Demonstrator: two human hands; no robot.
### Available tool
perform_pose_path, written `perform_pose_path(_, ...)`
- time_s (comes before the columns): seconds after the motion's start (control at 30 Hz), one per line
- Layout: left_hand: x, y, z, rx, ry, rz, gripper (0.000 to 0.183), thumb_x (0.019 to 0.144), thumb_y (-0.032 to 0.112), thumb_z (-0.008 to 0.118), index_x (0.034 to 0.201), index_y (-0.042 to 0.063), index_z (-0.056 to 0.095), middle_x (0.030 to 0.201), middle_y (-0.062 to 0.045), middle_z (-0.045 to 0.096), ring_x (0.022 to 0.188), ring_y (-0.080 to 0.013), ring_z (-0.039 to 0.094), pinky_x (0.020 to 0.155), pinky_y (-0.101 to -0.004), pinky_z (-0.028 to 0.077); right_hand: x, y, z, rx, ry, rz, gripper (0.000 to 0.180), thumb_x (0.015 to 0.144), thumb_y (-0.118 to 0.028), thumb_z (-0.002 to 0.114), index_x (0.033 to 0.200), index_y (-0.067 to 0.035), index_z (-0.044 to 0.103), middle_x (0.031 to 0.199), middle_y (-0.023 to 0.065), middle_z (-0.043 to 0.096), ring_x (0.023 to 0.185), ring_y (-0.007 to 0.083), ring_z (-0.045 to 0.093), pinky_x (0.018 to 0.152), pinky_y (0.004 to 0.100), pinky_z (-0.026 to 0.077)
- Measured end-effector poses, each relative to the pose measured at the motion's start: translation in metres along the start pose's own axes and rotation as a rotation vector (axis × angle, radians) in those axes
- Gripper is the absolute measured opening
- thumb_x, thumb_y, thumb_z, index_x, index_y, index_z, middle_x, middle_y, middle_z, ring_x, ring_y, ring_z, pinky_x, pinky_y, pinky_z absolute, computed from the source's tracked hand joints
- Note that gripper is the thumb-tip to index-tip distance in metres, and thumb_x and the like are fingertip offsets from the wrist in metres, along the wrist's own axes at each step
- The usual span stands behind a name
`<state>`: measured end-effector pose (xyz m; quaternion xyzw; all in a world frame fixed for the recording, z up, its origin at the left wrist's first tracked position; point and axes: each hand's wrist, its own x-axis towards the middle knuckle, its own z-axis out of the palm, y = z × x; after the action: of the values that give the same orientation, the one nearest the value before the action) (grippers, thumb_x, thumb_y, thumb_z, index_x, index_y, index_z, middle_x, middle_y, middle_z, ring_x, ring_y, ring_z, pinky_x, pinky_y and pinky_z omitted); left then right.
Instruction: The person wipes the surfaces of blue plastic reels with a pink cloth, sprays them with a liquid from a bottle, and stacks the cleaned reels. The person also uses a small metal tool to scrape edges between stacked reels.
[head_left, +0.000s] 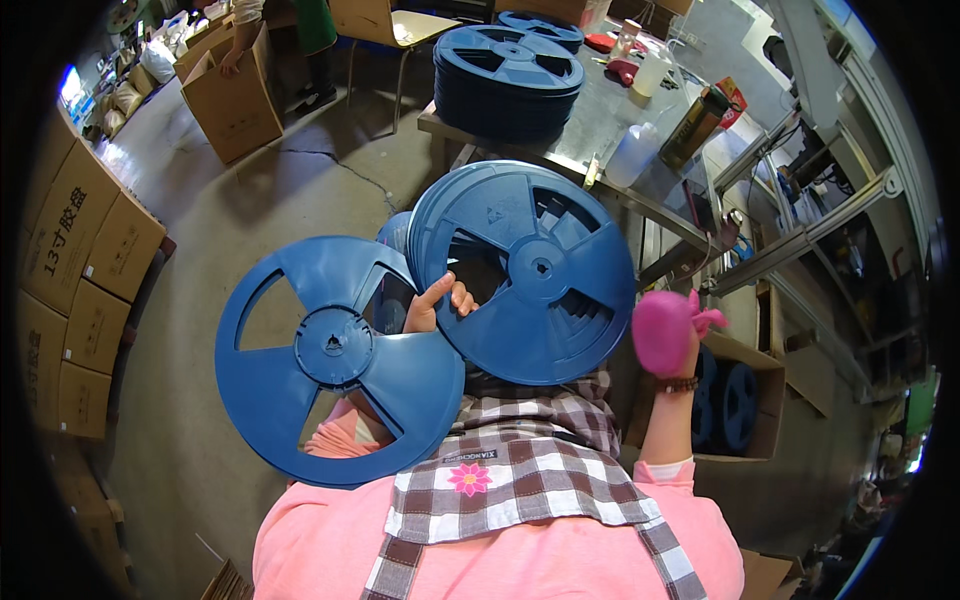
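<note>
A blue plastic reel flange (292, 420) with three cut-out windows leans over my left forearm. My left hand (435, 304) comes up through its upper right window and grips at the rim, where the flange meets a stack of blue reels (585, 322). Whether these fingers also hold the stack's rim is unclear. That stack rests tilted on my lap. Right of it, a slightly blurred pink cloth-like pad (661, 334) with knotted ends covers my right hand (688, 361), and its fingers are hidden. The pad is apart from the reels.
Another reel stack (510, 90) stands on the metal-topped table (577, 139), beside plastic bottles (632, 154) and a dark flask (694, 127). An open carton (772, 420) holds reels at my right. Stacked cartons (90, 300) line the left. A co-worker's hand (231, 61) touches a carton (232, 105).
</note>
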<state>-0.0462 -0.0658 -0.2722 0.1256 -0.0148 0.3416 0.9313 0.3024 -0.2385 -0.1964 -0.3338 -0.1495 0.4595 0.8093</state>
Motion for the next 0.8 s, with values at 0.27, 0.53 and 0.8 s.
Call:
perform_pose_path(0.27,-0.002,0.01,-0.012,0.374,0.19,-0.053,0.037,0.1,0.04,0.049,0.08,0.01,0.056,0.075,-0.006,0.058,0.081,-0.0186,0.058,0.083,-0.0328,0.049,-0.048,-0.021,0.156,0.044,-0.597,-0.135,0.029,0.087,-0.004,0.053,0.115,-0.007,0.049,0.1,0.0118,0.059,0.091,0.021,0.061,0.08,0.0316,0.05)
perform_pose_path(0.53,-0.009,-0.004,0.033,0.081,-0.012,0.113,0.032,0.089,0.023,0.058,0.116,0.006,0.053,0.092,-0.01,0.055,0.092,-0.0239,0.054,0.097,-0.0391,0.04,-0.043,0.031,0.169,-0.668,-0.738,-0.127,0.029,0.081,-0.018,0.07,0.103,-0.003,0.057,0.124,0.0237,0.059,0.12,0.0372,0.054,0.104,0.0473,0.039)
perform_pose_path(0.8,0.001,0.001,-0.016,0.042,0.006,0.128,0.039,0.072,0.006,0.049,0.11,0.006,0.051,0.08,-0.012,0.05,0.077,-0.0256,0.05,0.08,-0.04,0.044,-0.011,0.134,0.131,-1.237,-1.063,-0.679,0.05,0.062,-0.031,0.086,0.101,-0.011,0.063,0.111,0.0088,0.067,0.111,0.0279,0.062,0.097,0.0396,0.048)
